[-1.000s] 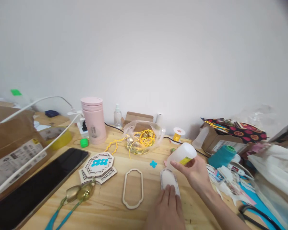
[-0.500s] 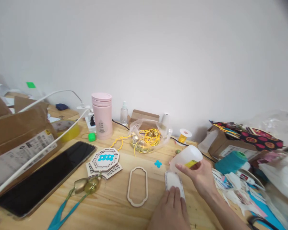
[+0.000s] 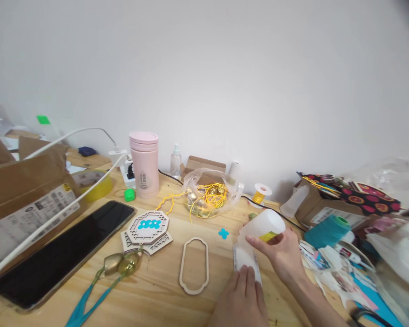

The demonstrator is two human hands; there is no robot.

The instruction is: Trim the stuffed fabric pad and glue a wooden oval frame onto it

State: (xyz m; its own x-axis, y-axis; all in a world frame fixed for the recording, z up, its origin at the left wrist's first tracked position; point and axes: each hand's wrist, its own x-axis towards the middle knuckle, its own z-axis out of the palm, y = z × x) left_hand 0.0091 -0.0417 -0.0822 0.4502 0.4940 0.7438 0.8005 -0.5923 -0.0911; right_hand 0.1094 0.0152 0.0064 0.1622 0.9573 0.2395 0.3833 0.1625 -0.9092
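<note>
My right hand (image 3: 284, 254) grips a translucent white bottle (image 3: 264, 225) with a yellow label, tilted with its lower left end at the top of a white strip (image 3: 244, 257). My left hand (image 3: 241, 297) lies flat on the near end of that strip, fingers together and stretched out. Left of the hands an oblong wooden frame (image 3: 182, 268) lies on the table. Beyond it is a small blue four-petal piece (image 3: 223, 233). More blue pieces (image 3: 149, 224) rest on an octagonal wooden panel (image 3: 133, 231).
A black phone (image 3: 63, 252) and a cardboard box (image 3: 23, 195) are at the left. Behind stand a pink cup (image 3: 145, 165) and a bag of yellow cord (image 3: 213, 195). A teal thread cone (image 3: 327, 230) and scraps lie at the right.
My right hand and the bottle have moved slightly left and down, closer to the white strip. My left hand remains on the strip.
</note>
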